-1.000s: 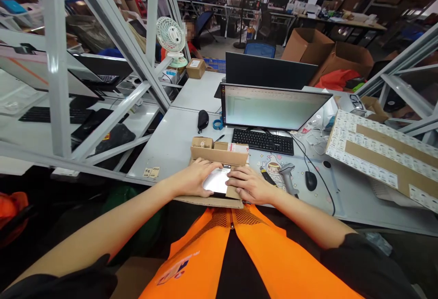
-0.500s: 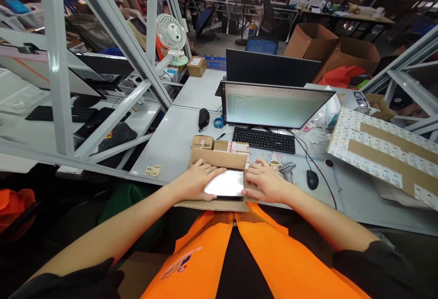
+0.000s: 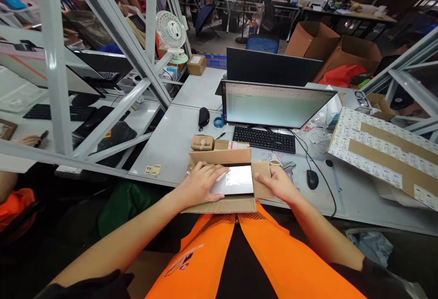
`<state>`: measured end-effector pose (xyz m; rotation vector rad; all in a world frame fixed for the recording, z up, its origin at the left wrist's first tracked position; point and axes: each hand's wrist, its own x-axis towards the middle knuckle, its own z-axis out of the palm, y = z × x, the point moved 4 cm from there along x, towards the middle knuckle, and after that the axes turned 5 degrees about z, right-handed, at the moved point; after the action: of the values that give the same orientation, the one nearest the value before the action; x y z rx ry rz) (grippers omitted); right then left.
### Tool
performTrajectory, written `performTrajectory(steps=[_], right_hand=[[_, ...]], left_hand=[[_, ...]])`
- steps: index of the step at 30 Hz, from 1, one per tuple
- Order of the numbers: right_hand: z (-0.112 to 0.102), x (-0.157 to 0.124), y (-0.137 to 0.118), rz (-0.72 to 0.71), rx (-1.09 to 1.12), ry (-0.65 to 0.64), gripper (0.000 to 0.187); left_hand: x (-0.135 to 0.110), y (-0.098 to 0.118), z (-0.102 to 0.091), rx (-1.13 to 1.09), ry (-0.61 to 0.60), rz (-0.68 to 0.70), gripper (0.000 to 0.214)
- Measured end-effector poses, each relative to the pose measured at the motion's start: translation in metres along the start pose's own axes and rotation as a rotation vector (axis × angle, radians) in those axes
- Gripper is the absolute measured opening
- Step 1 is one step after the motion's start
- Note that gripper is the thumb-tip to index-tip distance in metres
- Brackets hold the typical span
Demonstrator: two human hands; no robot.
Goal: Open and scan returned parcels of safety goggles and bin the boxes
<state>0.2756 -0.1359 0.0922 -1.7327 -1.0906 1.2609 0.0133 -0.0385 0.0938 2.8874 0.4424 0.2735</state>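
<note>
An open cardboard carton (image 3: 219,206) sits at the desk's front edge against my body, its flaps folded out. Inside it lies a flat, shiny white rectangular item (image 3: 236,180) with glare on its top; I cannot tell its kind. My left hand (image 3: 200,186) rests over the left end of the carton and the item, fingers spread, thumb apart. On the right, my right hand (image 3: 279,185) pinches the carton's right flap (image 3: 263,180), thumb on top and the other fingers partly hidden. A grey barcode scanner (image 3: 290,169) lies just behind that hand.
Small brown boxes (image 3: 202,143) stand behind the carton. Further back are a keyboard (image 3: 263,139), a monitor (image 3: 277,105) and a mouse (image 3: 312,179). A label-covered carton (image 3: 383,153) is at right. Metal frame bars (image 3: 112,121) rise at left; beyond them another person's hand (image 3: 29,140) shows.
My right hand has moved right, from the white item's right end to the carton's right flap, now folded outward. The carton has shifted slightly right. Another person's hand has appeared at far left.
</note>
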Motion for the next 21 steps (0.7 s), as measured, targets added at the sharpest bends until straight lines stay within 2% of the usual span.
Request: performTrajectory(steps=[4,7,9,11,13,18,21], right_hand=[[-0.006,0.004,-0.002,0.006,0.017,0.066,0.036],[-0.011,0.016,0.016,0.091,0.097,0.085,0.04],[-0.013,0.024,0.03,0.119,0.153,0.069,0.043],[-0.016,0.031,0.04,0.13,0.186,0.047,0.045],[-0.018,0.035,0.047,0.149,0.2,0.042,0.047],[-0.025,0.038,0.051,0.159,0.172,0.024,0.052],[-0.025,0.04,0.055,0.152,0.179,-0.009,0.053]], left_hand=[[0.005,0.005,-0.025,0.147,-0.144,-0.093,0.074],[-0.004,-0.004,-0.043,0.263,-0.188,-0.205,0.065],[-0.011,-0.013,-0.046,0.291,-0.24,-0.287,0.055],[-0.011,-0.016,-0.044,0.303,-0.299,-0.335,0.048],[-0.001,-0.014,-0.039,0.328,-0.332,-0.324,0.048],[0.039,-0.001,-0.018,0.291,-0.398,-0.117,0.065],[0.049,-0.007,-0.002,0.238,-0.429,-0.104,0.07]])
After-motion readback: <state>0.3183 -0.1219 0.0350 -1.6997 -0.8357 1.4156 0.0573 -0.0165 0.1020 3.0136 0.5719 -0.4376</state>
